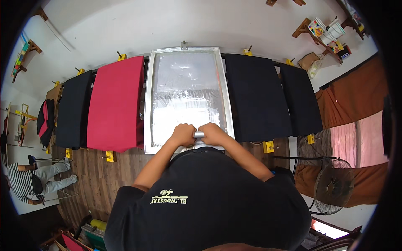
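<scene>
In front of me lies a silver-framed printing screen, its see-through mesh looking shiny and wrinkled. Close to its near edge, both my hands are wrapped around the silver metal handle of a squeegee. My left hand is closed on the left part of the handle and my right hand on the right part, with a short stretch of metal showing between them. My hands and body hide the squeegee's blade. A red cloth lies left of the screen, and a black cloth lies to its right.
More black cloths lie on boards at the far left and far right. Yellow brackets stick out along the row. A standing fan is at the right. Another person is at the lower left.
</scene>
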Demonstrator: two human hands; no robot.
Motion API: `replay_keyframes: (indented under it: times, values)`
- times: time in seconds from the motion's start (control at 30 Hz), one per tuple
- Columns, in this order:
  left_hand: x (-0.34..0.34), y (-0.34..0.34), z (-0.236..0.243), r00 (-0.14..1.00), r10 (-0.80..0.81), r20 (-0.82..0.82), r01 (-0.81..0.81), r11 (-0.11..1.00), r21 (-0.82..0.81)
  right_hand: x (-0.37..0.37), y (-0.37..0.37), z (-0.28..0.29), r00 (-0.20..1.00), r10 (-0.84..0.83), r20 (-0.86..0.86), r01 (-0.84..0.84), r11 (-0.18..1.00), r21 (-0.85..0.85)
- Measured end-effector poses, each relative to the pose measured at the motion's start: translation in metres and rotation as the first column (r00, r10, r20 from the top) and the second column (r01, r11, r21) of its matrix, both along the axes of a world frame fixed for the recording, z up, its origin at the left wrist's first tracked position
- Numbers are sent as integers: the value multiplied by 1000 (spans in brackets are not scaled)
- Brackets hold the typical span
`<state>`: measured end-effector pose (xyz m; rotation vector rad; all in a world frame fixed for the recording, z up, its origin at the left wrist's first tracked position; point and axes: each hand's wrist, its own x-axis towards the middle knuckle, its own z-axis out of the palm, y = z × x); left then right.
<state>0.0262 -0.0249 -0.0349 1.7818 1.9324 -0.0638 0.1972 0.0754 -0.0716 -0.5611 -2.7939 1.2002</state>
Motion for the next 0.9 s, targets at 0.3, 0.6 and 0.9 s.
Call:
replay_keyframes:
  times: [0.3,0.6,0.9]
  values:
    - [-28,41,-4,994,-4,-109,22,987,161,-29,38,-1,980,-112,-163,138,978,155]
    - [6,-16,-1,991,-92,-95,107,980,167,9,-14,-8,985,-6,-170,35,985,168]
    - [-41,73,0,992,38,-120,-14,981,195,-49,73,-2,980,-52,-194,80,987,139]
